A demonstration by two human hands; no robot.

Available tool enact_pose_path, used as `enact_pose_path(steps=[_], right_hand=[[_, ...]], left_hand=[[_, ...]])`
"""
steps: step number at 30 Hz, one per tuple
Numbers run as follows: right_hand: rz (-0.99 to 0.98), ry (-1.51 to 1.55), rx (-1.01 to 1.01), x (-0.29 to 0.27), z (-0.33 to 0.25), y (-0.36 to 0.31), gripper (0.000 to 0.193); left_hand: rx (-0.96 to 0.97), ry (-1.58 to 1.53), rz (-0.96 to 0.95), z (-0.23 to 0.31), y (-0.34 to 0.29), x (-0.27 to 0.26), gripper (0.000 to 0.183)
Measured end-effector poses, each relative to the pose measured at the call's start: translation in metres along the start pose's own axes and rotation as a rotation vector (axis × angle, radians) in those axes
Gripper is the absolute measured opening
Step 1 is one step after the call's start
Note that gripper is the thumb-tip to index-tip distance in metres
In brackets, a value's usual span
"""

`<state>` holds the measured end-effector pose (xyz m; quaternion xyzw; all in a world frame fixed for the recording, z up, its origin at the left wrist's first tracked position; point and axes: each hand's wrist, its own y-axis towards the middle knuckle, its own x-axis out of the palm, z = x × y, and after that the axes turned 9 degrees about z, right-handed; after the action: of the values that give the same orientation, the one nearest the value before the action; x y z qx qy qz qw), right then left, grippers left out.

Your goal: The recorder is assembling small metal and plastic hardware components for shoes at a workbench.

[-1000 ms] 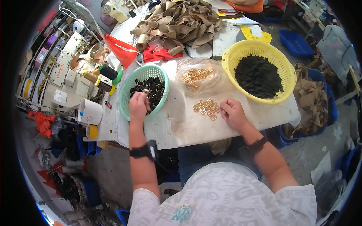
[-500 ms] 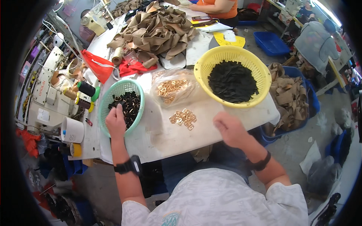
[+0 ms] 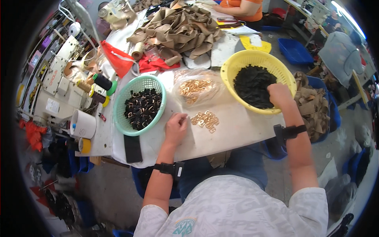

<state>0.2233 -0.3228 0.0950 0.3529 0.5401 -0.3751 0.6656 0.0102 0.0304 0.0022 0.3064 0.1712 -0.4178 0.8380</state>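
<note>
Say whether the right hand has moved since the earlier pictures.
Yes: the right hand went forward and right, from beside the loose gold buckles to the yellow basket.

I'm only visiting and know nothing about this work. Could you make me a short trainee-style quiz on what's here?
1. Multiple choice: what lies in the yellow basket, where the right hand is?
A) Thread spools
B) Black strips
C) Tan pieces

2. True or false: the phone lies inside the mint-green basket.

3. Short answer: which hand is nearer the loose gold buckles?

Key:
1. B.
2. False; the phone lies on the table, outside the mint-green basket.
3. The left hand.
</note>
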Motion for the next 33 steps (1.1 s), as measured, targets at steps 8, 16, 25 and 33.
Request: enact_pose_path(steps=[8, 16, 25, 33], right_hand=[[0.072, 0.031, -0.007, 0.007, -0.002, 0.002, 0.012], [0.242, 0.091, 0.095, 0.002, 0.003, 0.003, 0.01], [0.878, 0.77, -0.23, -0.064, -0.085, -0.044, 0.015], [0.411, 1.223, -0.187, 0.009, -0.157, -0.082, 0.009]], left_hand=[[0.081, 0.011, -0.127, 0.014, -0.001, 0.005, 0.012], [0.047, -0.071, -0.254, 0.028, -0.004, 0.008, 0.01], [0.121, -0.12, -0.197, 0.025, 0.004, 0.022, 0.014], [0.101, -0.08, -0.184, 0.053, 0.004, 0.024, 0.02]])
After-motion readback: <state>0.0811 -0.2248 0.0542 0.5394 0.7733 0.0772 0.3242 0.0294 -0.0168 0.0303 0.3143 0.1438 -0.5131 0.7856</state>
